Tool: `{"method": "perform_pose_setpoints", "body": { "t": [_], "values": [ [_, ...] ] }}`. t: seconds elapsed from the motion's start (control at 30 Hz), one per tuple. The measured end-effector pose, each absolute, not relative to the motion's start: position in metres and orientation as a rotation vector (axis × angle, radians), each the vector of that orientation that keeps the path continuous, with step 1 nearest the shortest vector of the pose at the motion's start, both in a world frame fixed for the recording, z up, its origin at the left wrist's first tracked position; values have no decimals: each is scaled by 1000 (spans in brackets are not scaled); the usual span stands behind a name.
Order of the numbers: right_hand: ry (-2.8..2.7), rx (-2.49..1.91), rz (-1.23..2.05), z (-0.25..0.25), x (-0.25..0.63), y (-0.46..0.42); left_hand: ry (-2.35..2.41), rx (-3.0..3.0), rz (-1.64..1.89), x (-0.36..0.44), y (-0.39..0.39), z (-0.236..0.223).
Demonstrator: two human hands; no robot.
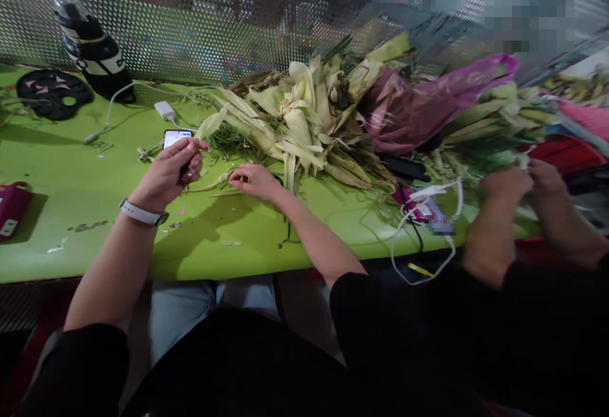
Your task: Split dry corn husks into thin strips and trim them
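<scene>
My left hand (174, 172), wearing a white-banded watch, is closed in a pinch in front of the phone. A pale strip of corn husk (212, 123) rises from its fingertips. My right hand (257, 183) is low over the table with loosely bent fingers and nothing visible in them. Thin pale husk strands (216, 182) lie beside its fingertips. Behind both hands spreads a big heap of dry corn husks (304, 125). Thin green strands (228, 138) are bunched at its left edge. A lit phone (176, 136) is partly hidden by my left hand.
On the green table (114, 252) stand a black bottle (98, 52), a black palette-like piece (54, 93), a white charger (165, 110) and a magenta box (13, 211). A pink plastic bag (419, 106) is right of the heap. Another person's hands (528, 179) work at the right, near white cables (404, 220).
</scene>
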State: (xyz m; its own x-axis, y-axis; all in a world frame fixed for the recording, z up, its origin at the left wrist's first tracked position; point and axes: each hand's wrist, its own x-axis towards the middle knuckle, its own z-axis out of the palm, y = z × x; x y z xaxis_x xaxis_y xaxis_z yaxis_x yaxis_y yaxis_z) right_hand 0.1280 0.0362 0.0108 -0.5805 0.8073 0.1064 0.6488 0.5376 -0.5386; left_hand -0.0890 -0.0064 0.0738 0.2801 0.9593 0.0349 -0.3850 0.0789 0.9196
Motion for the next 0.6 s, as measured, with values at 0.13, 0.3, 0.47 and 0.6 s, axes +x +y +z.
{"method": "perform_pose_setpoints", "body": {
  "t": [0.13,0.3,0.47,0.6],
  "values": [
    [-2512,-1210,610,12,127,31,641,950,1204,-91,-8,78],
    [-2453,-1352,565,8,132,38,652,885,1237,-88,-12,86],
    [-2390,-1462,513,19,137,41,708,966,1220,-85,-9,80],
    [-2316,-1559,443,55,164,32,811,1103,1181,-84,-1,65]
  ]
}}
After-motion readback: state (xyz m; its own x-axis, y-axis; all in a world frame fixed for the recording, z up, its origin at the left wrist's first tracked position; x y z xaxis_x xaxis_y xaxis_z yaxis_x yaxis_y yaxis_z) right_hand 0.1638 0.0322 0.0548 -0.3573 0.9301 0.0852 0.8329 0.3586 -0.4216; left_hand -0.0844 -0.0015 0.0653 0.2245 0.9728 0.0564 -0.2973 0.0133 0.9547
